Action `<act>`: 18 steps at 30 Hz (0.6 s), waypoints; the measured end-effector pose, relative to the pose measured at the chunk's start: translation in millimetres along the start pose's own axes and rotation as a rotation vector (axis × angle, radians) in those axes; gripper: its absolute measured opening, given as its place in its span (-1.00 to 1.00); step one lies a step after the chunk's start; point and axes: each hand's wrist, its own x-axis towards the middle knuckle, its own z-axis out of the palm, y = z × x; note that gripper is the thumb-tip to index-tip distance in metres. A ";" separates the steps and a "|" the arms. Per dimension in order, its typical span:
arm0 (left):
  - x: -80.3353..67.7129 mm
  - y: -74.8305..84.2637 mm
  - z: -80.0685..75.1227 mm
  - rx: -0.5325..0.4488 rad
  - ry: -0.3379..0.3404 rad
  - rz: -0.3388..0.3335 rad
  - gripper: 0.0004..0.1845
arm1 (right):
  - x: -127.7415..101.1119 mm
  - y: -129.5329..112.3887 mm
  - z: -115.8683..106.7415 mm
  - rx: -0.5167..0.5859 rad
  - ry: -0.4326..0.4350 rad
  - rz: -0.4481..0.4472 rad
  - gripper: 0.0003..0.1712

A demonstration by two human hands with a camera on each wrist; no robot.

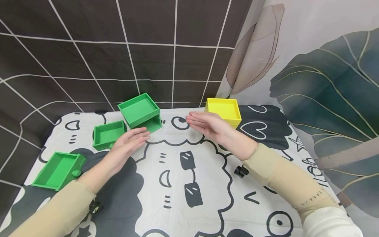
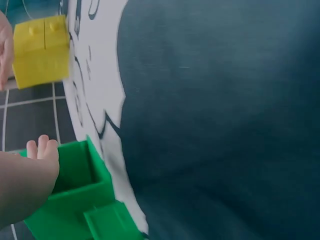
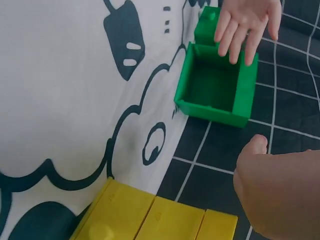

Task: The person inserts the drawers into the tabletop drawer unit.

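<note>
Both hands hover above the cloth, fingers straight, holding nothing. The left hand (image 1: 125,146) reaches toward the green case (image 1: 140,112), fingertips just short of its open front; a green drawer (image 1: 108,134) lies just to its left. The right hand (image 1: 207,125) hangs flat beside the yellow box (image 1: 223,111), which sits just behind it.

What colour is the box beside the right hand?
Yellow. The box beside the right hand shows best in the head view.
</note>
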 end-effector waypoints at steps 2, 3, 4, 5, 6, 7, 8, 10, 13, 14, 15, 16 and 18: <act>-7.0 -3.5 -6.6 -0.013 0.001 0.008 -0.37 | 6.1 0.7 4.6 -0.019 0.021 -0.006 -0.46; -10.2 -5.7 -9.6 -0.016 0.001 0.014 -0.37 | 9.4 1.4 6.5 -0.031 0.027 -0.013 -0.46; -13.9 -8.3 -13.1 -0.027 0.003 0.018 -0.38 | 13.6 2.7 8.7 -0.040 0.031 -0.019 -0.46; -17.1 -11.1 -16.6 -0.036 0.001 0.027 -0.39 | 17.8 4.0 10.5 -0.040 0.033 -0.025 -0.45; -20.1 -13.9 -20.1 -0.049 -0.001 0.034 -0.41 | 21.8 5.5 12.0 -0.039 0.032 -0.034 -0.46; -22.9 -16.8 -23.6 -0.065 -0.007 0.042 -0.45 | 26.1 7.1 13.0 -0.040 0.029 -0.047 -0.46; -25.4 -19.7 -27.0 -0.089 -0.014 0.053 -0.50 | 30.1 8.4 14.0 -0.036 0.027 -0.058 -0.46; -29.5 -24.2 -33.6 -0.143 -0.028 0.060 -0.61 | 37.6 10.7 16.0 -0.038 0.021 -0.076 -0.44; -35.6 -28.7 -43.1 -0.231 -0.036 0.054 -0.66 | 46.9 13.0 21.1 -0.050 0.023 -0.096 -0.41; -37.7 -29.7 -45.9 -0.257 -0.037 0.051 -0.66 | 49.7 13.7 23.1 -0.056 0.025 -0.100 -0.40; -39.8 -30.5 -48.6 -0.281 -0.038 0.044 -0.64 | 52.2 14.4 25.3 -0.060 0.029 -0.105 -0.39; -42.2 -31.4 -51.1 -0.306 -0.042 0.041 -0.63 | 54.7 15.2 27.5 -0.060 0.030 -0.113 -0.39; -46.6 -33.0 -55.6 -0.373 -0.052 0.028 -0.60 | 59.4 17.1 32.3 -0.072 0.029 -0.142 -0.38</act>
